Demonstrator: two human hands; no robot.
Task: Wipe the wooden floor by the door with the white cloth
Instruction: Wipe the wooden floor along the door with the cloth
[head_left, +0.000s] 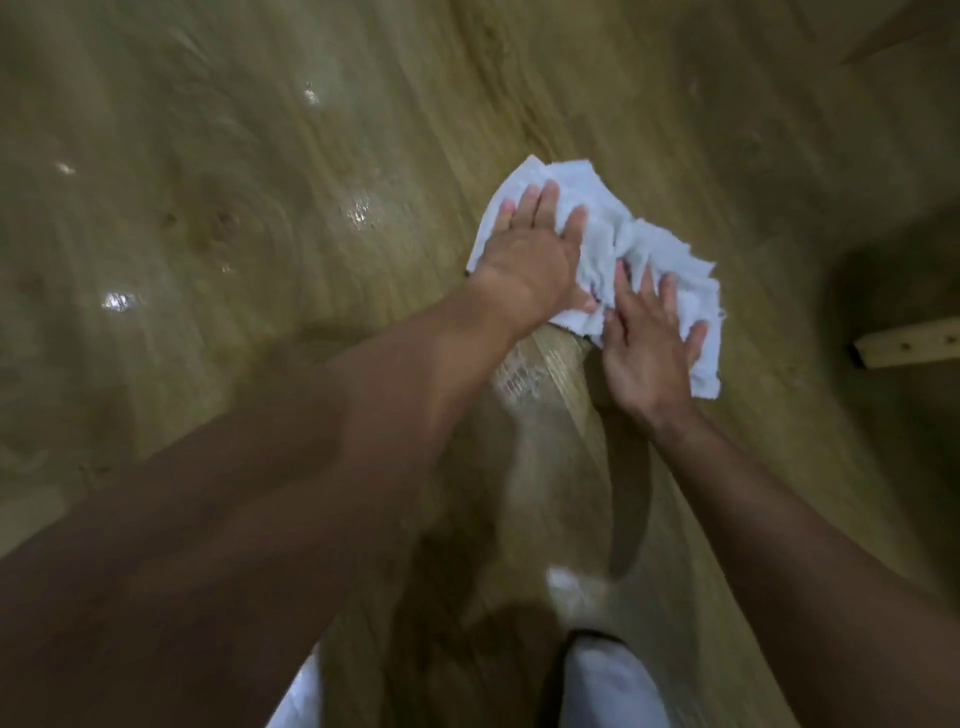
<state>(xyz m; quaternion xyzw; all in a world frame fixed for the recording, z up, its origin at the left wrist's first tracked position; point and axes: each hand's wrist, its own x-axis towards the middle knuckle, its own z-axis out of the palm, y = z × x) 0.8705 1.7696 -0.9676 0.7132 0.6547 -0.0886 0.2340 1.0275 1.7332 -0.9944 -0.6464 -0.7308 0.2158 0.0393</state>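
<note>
Left hand (535, 249) and right hand (649, 348) both lie flat, fingers straight, pressing the bunched white cloth (610, 218) onto the wooden floor (249, 270), gripping nothing. I'd guess the cloth could slip from under the palms or ride over the wet glints (363, 210) left of it, leaving streaks. A pale wooden bar (909, 344) right of the cloth may block sweeps that way.

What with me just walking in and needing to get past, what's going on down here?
A person is wiping the wooden floor with a white cloth. Both hands lie flat on it with straight fingers, the left hand on its far left part, the right hand on its near right part. Wet glints show on the floor to the left.
</note>
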